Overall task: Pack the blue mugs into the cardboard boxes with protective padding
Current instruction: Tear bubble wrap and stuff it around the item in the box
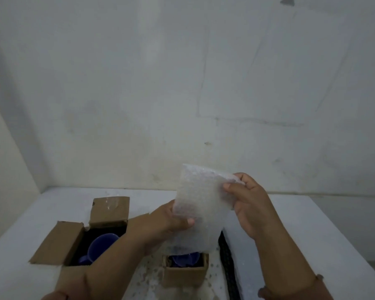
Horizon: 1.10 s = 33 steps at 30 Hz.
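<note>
I hold a sheet of bubble wrap [200, 204] upright above the table. My left hand [171, 219] pinches its lower left edge and my right hand [249, 202] pinches its upper right corner. On the left, an open cardboard box [74, 239] with raised flaps holds a blue mug [100, 247], partly hidden by my left forearm. A smaller cardboard box [183, 273] stands under the sheet. In it a second blue mug [185, 259] shows, its top hidden by the bubble wrap.
The boxes stand on a white table [312, 234] against a white wall. More bubble wrap [147, 276] lies flat around the smaller box. A dark strip [226, 263] runs along the table just right of that box.
</note>
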Available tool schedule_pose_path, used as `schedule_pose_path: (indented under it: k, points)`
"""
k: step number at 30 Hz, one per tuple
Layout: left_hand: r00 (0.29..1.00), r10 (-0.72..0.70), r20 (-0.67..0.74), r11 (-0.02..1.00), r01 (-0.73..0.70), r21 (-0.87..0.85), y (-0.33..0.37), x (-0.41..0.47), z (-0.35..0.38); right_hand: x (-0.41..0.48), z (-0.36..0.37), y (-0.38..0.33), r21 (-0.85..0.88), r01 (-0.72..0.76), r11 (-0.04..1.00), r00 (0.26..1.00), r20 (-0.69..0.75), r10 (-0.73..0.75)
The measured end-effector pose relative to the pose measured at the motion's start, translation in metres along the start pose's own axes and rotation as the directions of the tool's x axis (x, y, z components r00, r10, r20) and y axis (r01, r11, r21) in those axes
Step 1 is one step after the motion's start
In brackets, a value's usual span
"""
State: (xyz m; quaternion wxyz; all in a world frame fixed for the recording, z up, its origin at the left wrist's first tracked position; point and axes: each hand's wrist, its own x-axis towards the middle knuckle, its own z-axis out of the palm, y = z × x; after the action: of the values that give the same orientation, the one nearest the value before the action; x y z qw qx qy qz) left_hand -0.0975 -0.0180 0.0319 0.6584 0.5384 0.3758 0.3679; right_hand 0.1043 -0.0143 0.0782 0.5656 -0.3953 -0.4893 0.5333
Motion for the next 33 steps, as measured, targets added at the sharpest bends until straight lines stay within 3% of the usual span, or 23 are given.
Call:
schedule_pose_path:
  k: [3, 7, 13, 19, 21, 24, 28, 30, 33]
  points:
    - [0.991, -0.079, -0.108, 0.995, 0.071, -0.071, -0.006, -0.001, -0.006, 0.001, 0.004, 0.020, 0.022, -0.103, 0.994, 0.994, 0.027, 0.102]
    - [0.974, -0.179, -0.141, 0.969, 0.150, -0.198, -0.005, -0.004, -0.018, -0.010, 0.000, 0.048, -0.271, -0.306, 0.913, 0.918, 0.172, 0.358]
    - [0.960, -0.231, -0.160, 0.933, 0.173, -0.315, -0.014, -0.008, -0.033, -0.013, 0.009, 0.065, -0.195, -0.305, 0.932, 0.944, 0.069, 0.324]
    - [0.924, -0.348, -0.158, 0.847, 0.238, -0.476, -0.030, -0.008, -0.053, -0.012, 0.003, 0.075, -0.274, -0.325, 0.905, 0.937, 0.033, 0.347]
    - [0.901, -0.414, -0.127, 0.850, 0.333, -0.408, -0.034, -0.006, -0.054, -0.012, 0.005, 0.079, -0.313, -0.311, 0.898, 0.943, 0.018, 0.333]
    - [0.864, -0.465, -0.192, 0.885, 0.449, -0.124, -0.042, -0.002, -0.048, -0.010, 0.005, 0.085, -0.315, -0.344, 0.885, 0.933, -0.006, 0.360]
    - [0.835, -0.461, -0.299, 0.886, 0.454, -0.099, -0.054, 0.006, -0.041, -0.009, -0.001, 0.093, -0.145, -0.501, 0.853, 0.860, 0.027, 0.509]
    - [0.822, -0.440, -0.361, 0.892, 0.447, -0.071, -0.060, 0.011, -0.035, -0.010, -0.006, 0.103, -0.238, -0.511, 0.826, 0.843, 0.047, 0.535]
    - [0.828, -0.372, -0.420, 0.909, 0.416, 0.015, -0.070, 0.017, -0.026, -0.004, -0.007, 0.119, -0.549, -0.422, 0.721, 0.891, -0.103, 0.443]
